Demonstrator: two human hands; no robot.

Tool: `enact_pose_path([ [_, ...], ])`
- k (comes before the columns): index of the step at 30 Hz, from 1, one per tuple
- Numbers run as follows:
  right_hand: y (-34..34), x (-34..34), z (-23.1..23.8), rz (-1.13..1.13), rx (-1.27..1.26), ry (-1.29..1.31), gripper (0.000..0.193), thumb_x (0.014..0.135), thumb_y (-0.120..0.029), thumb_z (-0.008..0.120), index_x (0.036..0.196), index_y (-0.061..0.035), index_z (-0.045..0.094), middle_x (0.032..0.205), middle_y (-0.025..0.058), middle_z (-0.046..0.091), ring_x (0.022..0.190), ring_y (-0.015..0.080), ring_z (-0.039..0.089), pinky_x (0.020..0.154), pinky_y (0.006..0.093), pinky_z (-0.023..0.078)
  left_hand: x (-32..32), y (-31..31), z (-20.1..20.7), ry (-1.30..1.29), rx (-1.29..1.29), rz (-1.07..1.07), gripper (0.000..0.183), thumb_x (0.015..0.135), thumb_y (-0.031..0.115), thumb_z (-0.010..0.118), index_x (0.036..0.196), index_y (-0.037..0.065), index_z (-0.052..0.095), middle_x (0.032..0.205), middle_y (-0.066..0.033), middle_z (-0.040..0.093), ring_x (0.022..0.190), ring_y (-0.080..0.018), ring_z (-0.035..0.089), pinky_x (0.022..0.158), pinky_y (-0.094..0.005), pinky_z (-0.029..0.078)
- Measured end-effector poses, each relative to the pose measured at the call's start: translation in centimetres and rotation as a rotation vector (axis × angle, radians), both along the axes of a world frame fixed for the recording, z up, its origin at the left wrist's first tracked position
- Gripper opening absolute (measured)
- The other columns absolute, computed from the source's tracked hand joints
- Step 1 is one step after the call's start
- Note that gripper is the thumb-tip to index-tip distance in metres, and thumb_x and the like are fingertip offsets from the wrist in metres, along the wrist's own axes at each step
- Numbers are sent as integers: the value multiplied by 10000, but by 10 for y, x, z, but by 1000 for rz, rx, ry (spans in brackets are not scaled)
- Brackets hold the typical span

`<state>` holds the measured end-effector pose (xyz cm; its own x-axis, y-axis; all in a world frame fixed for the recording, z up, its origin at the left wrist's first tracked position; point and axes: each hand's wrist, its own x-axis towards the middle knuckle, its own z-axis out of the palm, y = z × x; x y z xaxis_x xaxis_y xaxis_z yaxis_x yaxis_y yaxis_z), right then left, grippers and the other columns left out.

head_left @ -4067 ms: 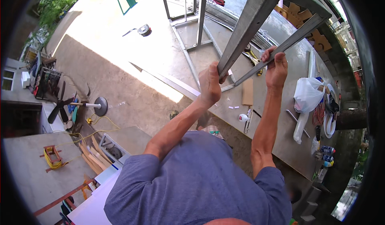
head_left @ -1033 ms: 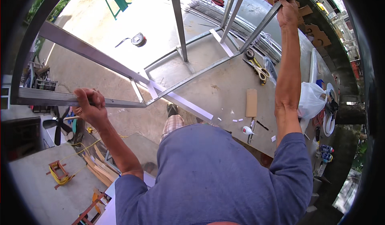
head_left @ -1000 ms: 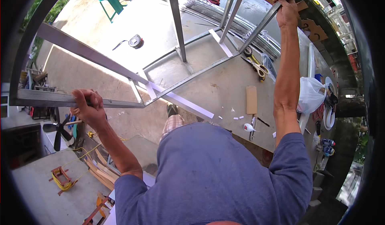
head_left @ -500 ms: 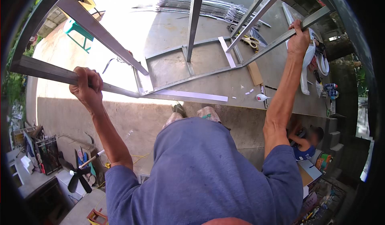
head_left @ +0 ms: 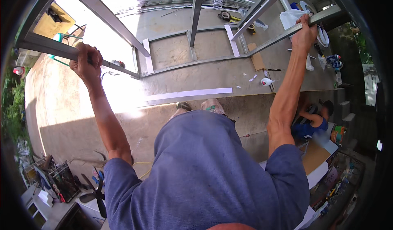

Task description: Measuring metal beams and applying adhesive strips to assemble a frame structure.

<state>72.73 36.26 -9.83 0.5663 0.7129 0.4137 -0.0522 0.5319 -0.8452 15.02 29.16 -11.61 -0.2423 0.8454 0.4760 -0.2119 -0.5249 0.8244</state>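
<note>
Left hand (head_left: pixel 87 63) and right hand (head_left: pixel 304 35) each grip the grey metal frame (head_left: pixel 196 17)

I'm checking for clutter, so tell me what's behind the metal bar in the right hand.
Beyond the bar, brown cardboard shows on both sides of it, and a white plastic bag shows above. What lies directly behind the bar and right hand is covered.

Blue shirt (head_left: pixel 213 168) – short-sleeved; patterned legwear (head_left: pixel 212 106)
</note>
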Motion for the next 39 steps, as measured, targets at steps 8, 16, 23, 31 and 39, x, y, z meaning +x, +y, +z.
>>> enact_pose_path([
  [8,-22,-3,-17,-411,-88,-544,367,936,-264,672,1115,38,565,979,97,659,871,173,607,851,305,468,-12,32,-4,77,29,23,386,1001,309,549,772,8,627,519,-30,472,386,-77,350,360,-228,255],
  [16,-170,-12,-237,-272,-802,-963,197,865,-92,658,1033,10,656,910,160,687,818,291,678,754,367,520,5,-5,-20,558,70,733,595,850,210,765,1317,-17,474,1193,-162,592,944,-220,592,757,-333,547],
  [23,-191,-23,-300,-292,-941,-968,238,827,-84,698,1036,23,658,924,176,614,808,335,621,749,432,498,96,-76,-120,545,-390,591,335,923,98,647,1227,-20,568,1004,-80,624,807,-116,575,647,-245,499],
  [31,-173,-29,-287,-97,-1047,-622,185,786,-69,742,893,29,627,812,134,662,714,262,656,657,365,522,243,-92,-185,487,-844,-248,219,945,91,619,1134,-2,679,913,-98,714,584,-89,593,519,-231,449],
  [39,-99,-64,-259,312,-829,101,158,816,-34,731,898,34,614,709,72,651,581,117,617,492,235,492,303,-60,-205,393,-877,-312,295,967,57,537,1237,74,654,1116,-71,711,773,-143,708,605,-266,546],
])
